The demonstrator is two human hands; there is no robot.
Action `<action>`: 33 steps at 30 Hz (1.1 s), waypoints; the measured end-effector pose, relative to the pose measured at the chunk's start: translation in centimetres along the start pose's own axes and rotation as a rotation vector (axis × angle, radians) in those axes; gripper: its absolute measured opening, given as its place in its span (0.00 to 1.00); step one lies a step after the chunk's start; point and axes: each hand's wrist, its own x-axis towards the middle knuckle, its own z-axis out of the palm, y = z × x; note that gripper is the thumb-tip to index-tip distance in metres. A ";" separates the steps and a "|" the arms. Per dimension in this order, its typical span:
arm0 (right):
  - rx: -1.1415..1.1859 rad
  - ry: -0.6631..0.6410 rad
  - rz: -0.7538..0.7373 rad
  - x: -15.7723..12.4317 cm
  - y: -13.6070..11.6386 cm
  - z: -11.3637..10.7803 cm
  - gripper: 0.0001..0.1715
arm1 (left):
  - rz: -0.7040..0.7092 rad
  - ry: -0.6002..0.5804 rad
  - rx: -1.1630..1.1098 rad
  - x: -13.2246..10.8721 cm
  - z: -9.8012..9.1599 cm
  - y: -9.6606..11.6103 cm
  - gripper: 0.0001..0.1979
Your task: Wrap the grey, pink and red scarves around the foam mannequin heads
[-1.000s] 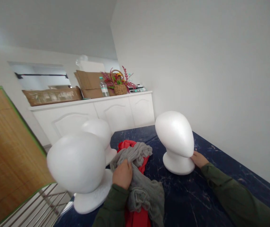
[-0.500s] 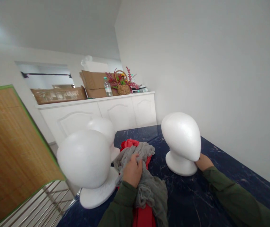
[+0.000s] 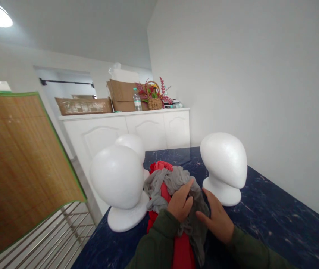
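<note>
A crumpled grey cloth point(image 3: 176, 177), thin and gauzy, lies over red cloth point(image 3: 183, 250) in the middle of the dark blue marbled table point(image 3: 271, 209). My left hand point(image 3: 181, 201) rests on the grey cloth, fingers stretched forward and thumb apart. Close by on the right, my right hand point(image 3: 217, 218) is open at the cloth's right edge, thumb and fingers spread. A white foam mannequin head point(image 3: 223, 160) stands just beyond my right hand, not touching it. Left of the cloth stands another white foam head point(image 3: 118, 177), partly hiding a third head point(image 3: 131, 144) behind it.
At left, a bamboo mat point(image 3: 27, 168) with green edging hangs by a metal rack point(image 3: 64, 231). Behind the table, a white cabinet point(image 3: 145, 130) carries cardboard boxes point(image 3: 125, 95), a plastic bottle point(image 3: 137, 101) and a flower basket point(image 3: 155, 102). A bare wall borders the right side.
My right hand has let go of the right foam head's base and come left to the cloth. My left hand has shifted right on the grey cloth. The view has turned slightly left.
</note>
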 end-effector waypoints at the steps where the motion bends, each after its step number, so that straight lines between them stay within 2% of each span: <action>1: 0.070 -0.045 0.032 1.0 -0.3 1.1 0.37 | -0.001 -0.016 0.017 0.1 -0.2 0.1 0.28; 5: 0.316 -0.217 0.225 4.6 0.8 3.8 0.20 | -0.161 -0.034 0.132 0.2 -1.9 -0.5 0.29; 7: 0.392 -0.136 0.334 5.3 1.9 4.4 0.18 | -0.264 -0.066 0.202 -0.2 -3.2 -1.4 0.28; 11: 0.815 0.128 0.670 5.2 3.5 4.2 0.22 | -0.527 -0.292 0.457 -1.7 -5.5 -3.6 0.15; 14: 1.076 0.122 0.829 5.2 3.3 3.3 0.19 | -0.615 -0.379 0.606 -2.5 -6.3 -4.4 0.10; 16: 1.127 0.077 0.824 5.3 2.5 2.7 0.16 | -0.576 -0.347 0.646 -2.4 -6.6 -4.4 0.07; 19: 1.169 -0.034 0.807 5.4 0.9 2.4 0.16 | -0.446 -0.167 0.611 -1.6 -6.7 -3.3 0.07; 22: 1.265 -0.243 0.754 4.8 -0.5 2.4 0.20 | -0.342 0.073 0.478 -0.8 -6.2 -1.7 0.08; 24: 1.310 -0.378 0.649 4.3 -1.0 2.4 0.22 | -0.307 0.152 0.386 -0.6 -5.4 -0.7 0.08; 27: 1.234 -0.483 0.431 3.6 -1.2 2.4 0.25 | -0.254 0.126 0.294 -0.6 -3.8 0.1 0.07; 29: 1.155 -0.507 0.344 3.4 -1.1 2.5 0.26 | -0.238 0.091 0.253 -0.8 -2.7 0.1 0.07; 33: 1.143 -0.405 0.373 3.5 -0.9 2.8 0.23 | -0.208 0.096 0.165 -1.1 -1.7 -0.5 0.11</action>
